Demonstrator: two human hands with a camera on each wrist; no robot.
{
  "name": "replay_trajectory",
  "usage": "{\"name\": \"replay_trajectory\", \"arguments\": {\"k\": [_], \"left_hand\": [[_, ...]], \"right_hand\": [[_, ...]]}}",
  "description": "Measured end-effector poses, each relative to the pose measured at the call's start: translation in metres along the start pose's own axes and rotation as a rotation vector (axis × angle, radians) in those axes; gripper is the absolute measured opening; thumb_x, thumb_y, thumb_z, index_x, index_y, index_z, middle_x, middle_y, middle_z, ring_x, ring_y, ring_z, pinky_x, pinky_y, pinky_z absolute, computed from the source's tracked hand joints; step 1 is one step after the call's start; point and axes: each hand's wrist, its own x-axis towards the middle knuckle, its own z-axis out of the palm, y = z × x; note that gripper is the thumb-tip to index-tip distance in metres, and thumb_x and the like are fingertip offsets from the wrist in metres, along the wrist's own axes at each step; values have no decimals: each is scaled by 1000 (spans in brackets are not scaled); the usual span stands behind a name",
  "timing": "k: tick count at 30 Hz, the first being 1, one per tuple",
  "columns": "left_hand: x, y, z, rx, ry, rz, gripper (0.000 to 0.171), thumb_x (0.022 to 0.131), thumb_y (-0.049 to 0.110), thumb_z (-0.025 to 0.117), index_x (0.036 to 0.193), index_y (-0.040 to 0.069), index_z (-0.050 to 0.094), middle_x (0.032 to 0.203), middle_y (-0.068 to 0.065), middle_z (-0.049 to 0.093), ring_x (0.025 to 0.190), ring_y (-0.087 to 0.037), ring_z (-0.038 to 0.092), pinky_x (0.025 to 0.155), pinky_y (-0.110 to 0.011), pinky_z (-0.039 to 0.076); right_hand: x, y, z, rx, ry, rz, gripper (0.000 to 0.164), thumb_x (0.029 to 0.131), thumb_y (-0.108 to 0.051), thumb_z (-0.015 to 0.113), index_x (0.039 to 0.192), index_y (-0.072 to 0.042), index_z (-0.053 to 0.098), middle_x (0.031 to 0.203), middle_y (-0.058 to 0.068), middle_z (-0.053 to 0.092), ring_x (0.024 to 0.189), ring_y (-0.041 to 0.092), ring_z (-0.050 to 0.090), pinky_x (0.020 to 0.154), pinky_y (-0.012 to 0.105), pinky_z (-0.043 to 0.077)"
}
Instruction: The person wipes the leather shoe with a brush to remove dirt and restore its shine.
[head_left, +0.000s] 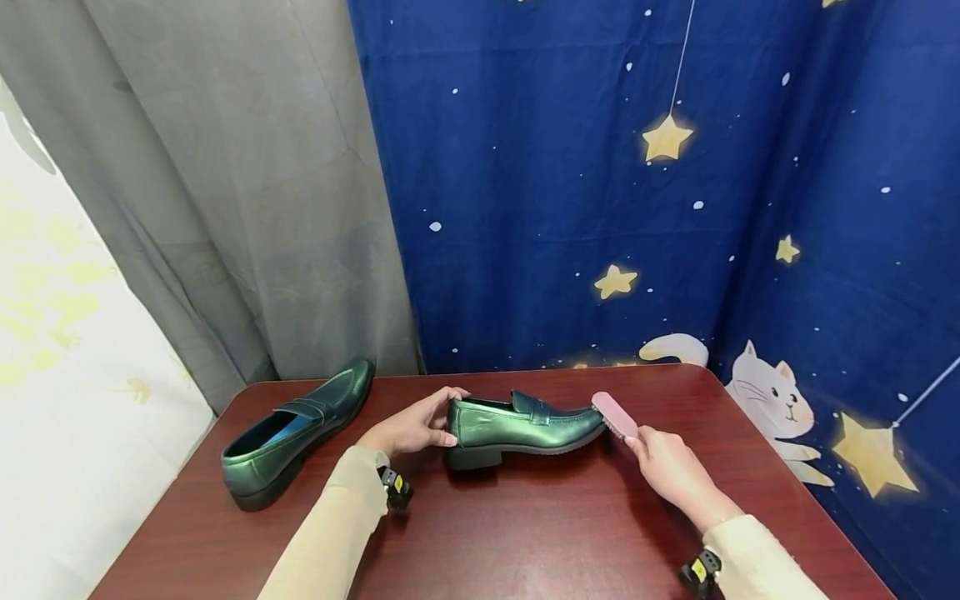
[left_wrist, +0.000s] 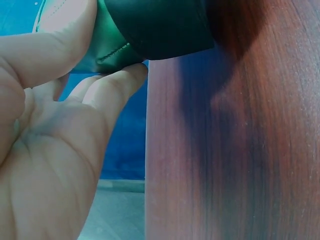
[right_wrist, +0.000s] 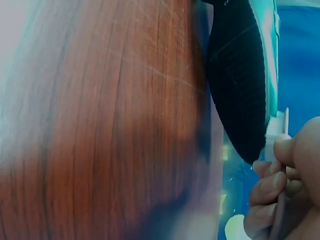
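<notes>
We see a reddish-brown, wood-grained table (head_left: 480, 542) with a soft sheen and faint scratches in the right wrist view. Behind it hang a grey curtain (head_left: 225, 167) on the left and a blue curtain (head_left: 540, 167) printed with yellow stars (head_left: 667, 139) and a white cat (head_left: 771, 392); a pale cloth (head_left: 67, 350) with yellowish patches fills the far left.

The table's far corners are rounded, and its far edge runs just behind the green shoe (head_left: 517, 425), which is near the middle of that side, toe to the right. Its toe is raised off the wood; whether its heel touches, we cannot tell. Our left hand (head_left: 420, 423) pinches the heel end between thumb and fingers. Our right hand (head_left: 671, 468) grips the handle of a pink brush (head_left: 615, 414), thumb and fingers closed round it, bristles against the toe.

Between our forearms a broad stretch of wood runs towards us, and a narrower strip lies between the right hand and the right edge. On the left, a second shoe (head_left: 288, 452) lies slantwise near that edge, its toe at the far edge, well apart from the first.
</notes>
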Motion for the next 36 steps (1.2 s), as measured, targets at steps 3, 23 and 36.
{"name": "replay_trajectory", "arguments": {"k": [3,23,36], "left_hand": [[0,0,0,4,0,0,74,86,-10,71,147,15,37,148,-16,45,135,-38,53,95,-34,56],[1,1,-1,34,13,4,73,87,-10,71,146,15,38,151,-14,41,137,-39,50,99,-37,54],[0,-3,1,22,22,-1,72,87,-9,71,146,18,39,152,-14,41,138,-40,49,99,-37,54]], "right_hand": [[-2,2,0,15,4,-27,16,100,-16,61,98,0,64,70,2,56,67,20,52,65,38,46],[-1,-22,10,109,9,-189,17,99,-17,65,111,-8,71,100,4,71,89,18,65,82,42,55],[0,-44,26,141,25,-210,9,98,-19,66,105,-17,72,92,-7,67,83,8,58,76,32,52]]}}
